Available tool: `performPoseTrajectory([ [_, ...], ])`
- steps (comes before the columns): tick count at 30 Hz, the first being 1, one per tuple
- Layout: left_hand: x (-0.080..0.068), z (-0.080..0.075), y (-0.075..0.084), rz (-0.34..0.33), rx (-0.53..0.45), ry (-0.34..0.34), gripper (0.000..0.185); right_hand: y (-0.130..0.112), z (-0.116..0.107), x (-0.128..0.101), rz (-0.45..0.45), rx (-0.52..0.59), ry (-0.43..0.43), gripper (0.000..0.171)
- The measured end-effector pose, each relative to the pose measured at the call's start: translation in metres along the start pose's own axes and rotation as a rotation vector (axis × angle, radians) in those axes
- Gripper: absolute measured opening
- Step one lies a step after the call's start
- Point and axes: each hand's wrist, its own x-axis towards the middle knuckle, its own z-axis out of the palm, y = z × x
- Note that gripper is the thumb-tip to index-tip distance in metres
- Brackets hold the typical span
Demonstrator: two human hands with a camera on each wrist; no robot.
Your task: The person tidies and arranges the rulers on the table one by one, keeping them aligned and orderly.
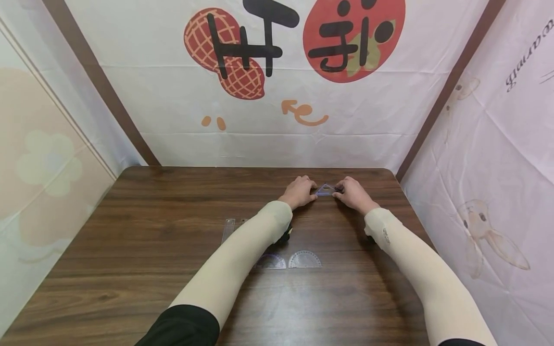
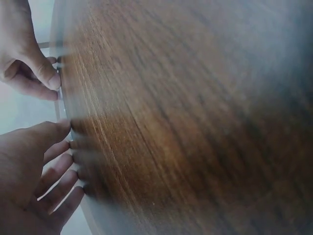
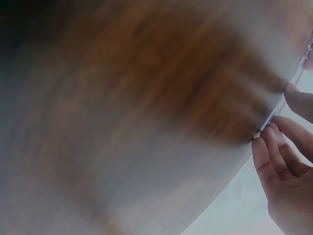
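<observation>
A small clear set square (image 1: 325,191) with a bluish tint lies low at the far part of the table, one corner pointing away from me. My left hand (image 1: 299,191) holds its left corner between thumb and forefinger. At the opposite corner my right hand (image 1: 353,194) pinches it the same way. In the left wrist view, the left hand's other fingers (image 2: 62,183) are spread, tips at the tabletop. The right wrist view catches only a thin edge of the set square (image 3: 270,117) by the right thumb and fingers (image 3: 266,156).
Nearer me on the brown wooden table (image 1: 173,230) lie two clear protractors, one fully visible (image 1: 305,259) and one partly behind the left sleeve (image 1: 272,262). A clear ruler (image 1: 228,229) lies left of that forearm. A printed cloth (image 1: 268,144) hangs behind the far edge.
</observation>
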Motion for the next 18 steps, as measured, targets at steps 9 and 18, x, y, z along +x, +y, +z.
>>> performPoseTrajectory([
  [9,-0.0013,-0.0025,0.0014,-0.005,-0.019,0.011,0.038,-0.0055,-0.0037,-0.0015,0.052,-0.025,0.008,0.027],
  [18,-0.0021,0.0001,0.0045,-0.039,-0.027,0.021,0.036,-0.0054,0.0021,-0.0031,0.063,0.015,0.015,0.027],
])
